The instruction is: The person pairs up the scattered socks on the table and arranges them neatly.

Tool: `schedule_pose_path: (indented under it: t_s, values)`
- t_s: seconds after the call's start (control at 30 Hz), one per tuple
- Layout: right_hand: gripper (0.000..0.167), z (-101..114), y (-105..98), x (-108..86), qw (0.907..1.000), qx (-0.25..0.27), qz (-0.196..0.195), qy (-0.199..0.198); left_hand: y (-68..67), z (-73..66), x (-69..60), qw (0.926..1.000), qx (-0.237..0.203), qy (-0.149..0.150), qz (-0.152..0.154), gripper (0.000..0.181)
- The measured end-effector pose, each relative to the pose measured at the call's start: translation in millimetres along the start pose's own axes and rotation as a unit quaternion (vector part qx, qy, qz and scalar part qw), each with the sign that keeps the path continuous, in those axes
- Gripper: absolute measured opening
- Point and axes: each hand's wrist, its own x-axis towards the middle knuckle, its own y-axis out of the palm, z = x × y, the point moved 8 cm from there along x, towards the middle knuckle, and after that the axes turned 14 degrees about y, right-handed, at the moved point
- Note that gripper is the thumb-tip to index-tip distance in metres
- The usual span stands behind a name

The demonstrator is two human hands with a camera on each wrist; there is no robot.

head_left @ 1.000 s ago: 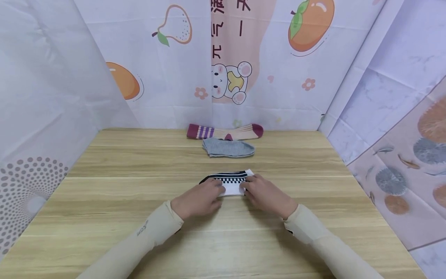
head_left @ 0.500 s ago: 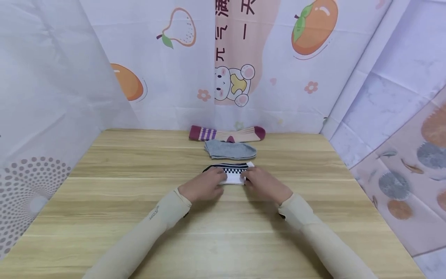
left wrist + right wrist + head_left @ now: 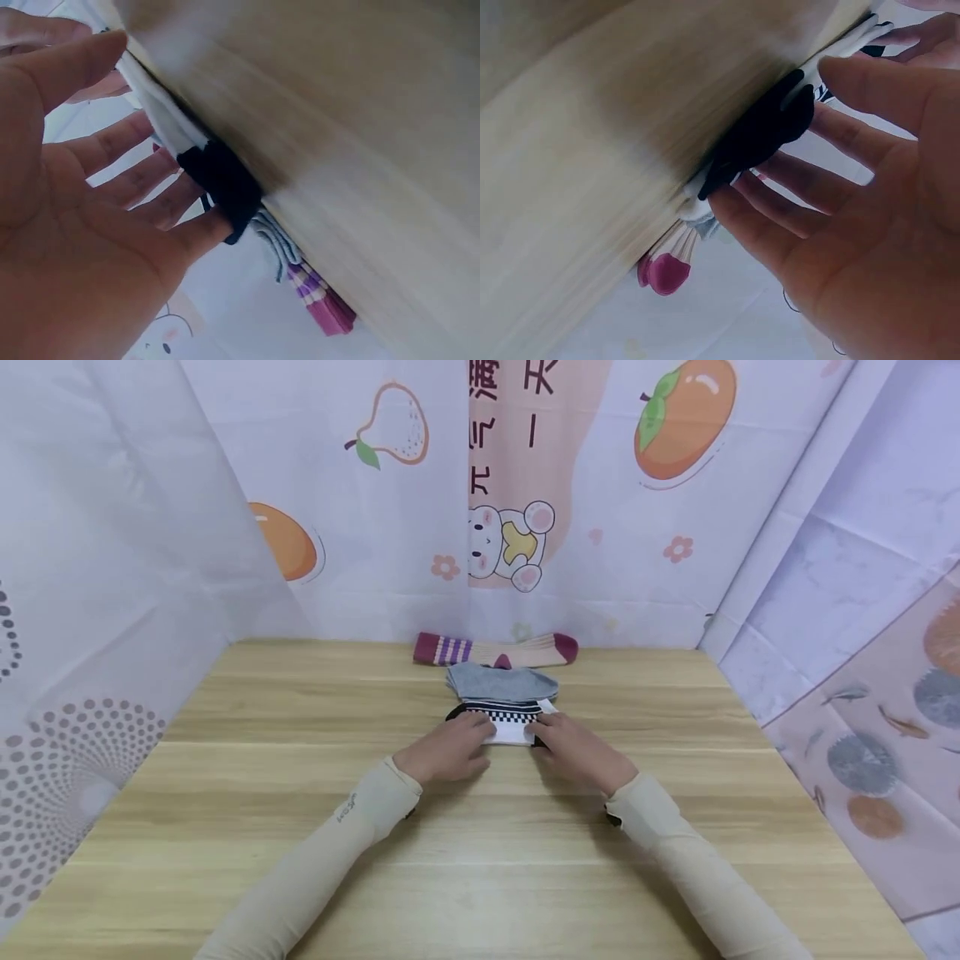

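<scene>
A white sock with a black-and-white checkered band (image 3: 510,731) lies flat on the table, its black parts at both ends. My left hand (image 3: 450,746) rests its fingertips on the sock's left end; the left wrist view shows the fingers fairly straight on the black part (image 3: 221,184), thumb apart. On the right end rest the fingertips of my right hand (image 3: 581,750). Its fingers also look extended in the right wrist view, against the black cloth (image 3: 761,131). Directly behind lies a grey pair of socks (image 3: 502,683), touching or nearly touching the checkered sock.
Beyond the grey socks, a beige and maroon sock with purple stripes (image 3: 495,650) lies along the back edge of the wooden table (image 3: 337,693). A printed curtain (image 3: 360,552) hangs right behind that edge. More white sheeting (image 3: 112,568) closes off the left side.
Both hands have moved the checkered sock away from me across the table, up to the grey socks. The camera view has shifted slightly. The other socks have stayed in place.
</scene>
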Motion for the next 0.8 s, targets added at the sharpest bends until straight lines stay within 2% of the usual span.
schedule_pose_path:
  t_s: [0.1, 0.2, 0.27, 0.37, 0.5, 0.63, 0.8]
  values:
    - [0.020, 0, 0, -7.9, 0.9999, 0.010, -0.008, 0.008, -2.7, -0.3, -10.1, 0.9993, 0.006, 0.007, -0.035, 0.034]
    - [0.026, -4, -6, -19.9, 0.9993, 0.020, -0.029, 0.011, -13.4, 1.2, -31.2, 0.9967, 0.037, -0.004, -0.072, 0.037]
    - [0.037, -11, -15, -27.9, 0.9982, 0.013, -0.057, 0.015, -23.3, 4.9, -47.8, 0.9937, 0.066, -0.028, -0.087, 0.047]
    - [0.063, -30, -32, -36.6, 0.9941, -0.003, -0.100, 0.041, -36.4, 14.5, -70.4, 0.9859, 0.109, -0.077, -0.100, 0.067]
    - [0.094, -56, -48, -43.2, 0.9861, -0.030, -0.142, 0.080, -49.1, 26.1, -92.8, 0.9740, 0.143, -0.134, -0.114, 0.094]
    - [0.104, -69, -51, -46.0, 0.9829, -0.043, -0.149, 0.100, -56.5, 30.3, -104.1, 0.9668, 0.165, -0.155, -0.118, 0.106]
    - [0.107, -71, -48, -44.9, 0.9826, -0.058, -0.134, 0.115, -60.5, 31.3, -106.9, 0.9633, 0.184, -0.160, -0.113, 0.108]
